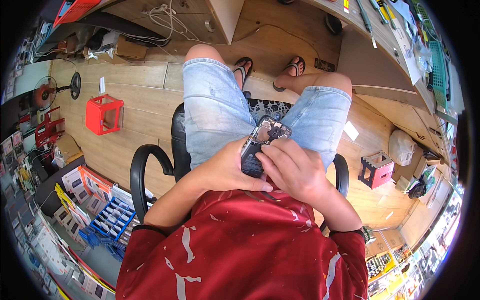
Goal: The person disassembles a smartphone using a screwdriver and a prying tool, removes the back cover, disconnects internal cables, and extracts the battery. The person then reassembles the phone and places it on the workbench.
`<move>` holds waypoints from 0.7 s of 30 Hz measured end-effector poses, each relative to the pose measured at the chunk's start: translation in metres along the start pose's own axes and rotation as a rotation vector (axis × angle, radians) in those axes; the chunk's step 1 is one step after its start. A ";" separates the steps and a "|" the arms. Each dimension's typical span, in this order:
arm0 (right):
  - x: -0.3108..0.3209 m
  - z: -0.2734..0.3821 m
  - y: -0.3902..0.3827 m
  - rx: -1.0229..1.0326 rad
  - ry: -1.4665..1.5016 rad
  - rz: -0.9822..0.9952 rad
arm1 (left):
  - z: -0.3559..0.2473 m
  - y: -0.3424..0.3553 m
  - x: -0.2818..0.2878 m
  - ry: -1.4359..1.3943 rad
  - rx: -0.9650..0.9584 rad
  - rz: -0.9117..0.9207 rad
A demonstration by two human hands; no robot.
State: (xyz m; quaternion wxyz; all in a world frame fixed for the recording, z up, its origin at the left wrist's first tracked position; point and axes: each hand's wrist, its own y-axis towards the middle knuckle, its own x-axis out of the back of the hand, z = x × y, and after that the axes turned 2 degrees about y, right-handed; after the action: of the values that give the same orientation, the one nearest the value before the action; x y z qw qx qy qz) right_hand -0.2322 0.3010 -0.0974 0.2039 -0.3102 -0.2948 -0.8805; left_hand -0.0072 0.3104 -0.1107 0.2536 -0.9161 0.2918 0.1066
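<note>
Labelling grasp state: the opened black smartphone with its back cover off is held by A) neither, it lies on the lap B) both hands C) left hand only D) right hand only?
B: the left hand and the right hand both grip the opened black smartphone above the lap.

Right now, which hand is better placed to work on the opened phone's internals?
Probably right. The left hand wraps the opened phone from its side, bracing it over the lap, while the right hand lies on top with its fingers already on the exposed back.
</note>
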 end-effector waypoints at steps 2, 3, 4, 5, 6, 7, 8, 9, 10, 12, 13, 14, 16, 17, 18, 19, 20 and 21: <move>0.000 -0.001 0.000 0.014 -0.023 0.011 | 0.001 -0.001 -0.001 -0.003 0.007 -0.001; 0.001 0.000 0.000 0.003 -0.034 0.016 | 0.001 -0.001 -0.001 -0.004 0.011 -0.001; 0.000 0.002 -0.001 -0.009 -0.044 0.021 | 0.001 -0.001 -0.001 -0.001 0.015 -0.002; 0.000 0.003 0.000 -0.020 -0.055 0.025 | -0.001 0.000 -0.001 0.003 0.018 -0.002; -0.002 0.003 0.000 -0.028 -0.061 0.012 | -0.001 0.000 -0.002 0.007 0.022 -0.004; -0.004 0.002 0.000 -0.034 -0.069 -0.005 | -0.001 0.002 0.000 0.007 0.021 0.000; -0.006 0.001 0.001 -0.039 -0.077 -0.022 | -0.001 0.004 0.001 0.008 0.020 0.003; -0.007 -0.001 0.002 -0.017 -0.078 -0.034 | -0.001 0.006 0.003 0.009 0.019 0.007; -0.007 -0.002 0.003 0.003 -0.077 -0.043 | 0.000 0.006 0.003 0.003 0.009 0.004; -0.007 -0.002 0.003 -0.016 -0.055 -0.038 | 0.001 0.006 0.003 -0.010 -0.012 0.000; -0.005 0.001 0.002 -0.054 -0.034 -0.023 | 0.001 0.006 0.003 -0.025 0.000 0.003; -0.004 0.003 0.002 -0.093 -0.014 -0.009 | 0.000 0.006 0.003 -0.040 0.011 0.007; -0.001 -0.002 0.005 -0.064 0.010 0.009 | 0.000 0.005 0.004 -0.030 0.034 0.023; 0.000 -0.004 0.006 -0.049 0.021 0.018 | 0.000 0.004 0.005 -0.005 0.046 0.036; 0.002 -0.005 0.007 -0.040 0.017 0.027 | 0.000 0.004 0.006 0.021 0.057 0.048; 0.004 -0.006 0.008 -0.029 0.015 0.037 | -0.001 0.004 0.005 0.024 0.036 0.042; 0.005 -0.006 0.008 -0.017 0.013 0.048 | -0.003 0.005 0.004 0.028 0.014 0.036; 0.004 -0.006 0.009 -0.020 0.008 0.045 | -0.005 0.005 0.003 0.032 -0.008 0.030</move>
State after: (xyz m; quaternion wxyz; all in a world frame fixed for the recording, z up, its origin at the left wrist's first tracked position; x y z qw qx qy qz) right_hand -0.2331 0.2902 -0.0948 0.2219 -0.3153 -0.2783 -0.8797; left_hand -0.0076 0.3026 -0.1101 0.2436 -0.9142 0.3091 0.0967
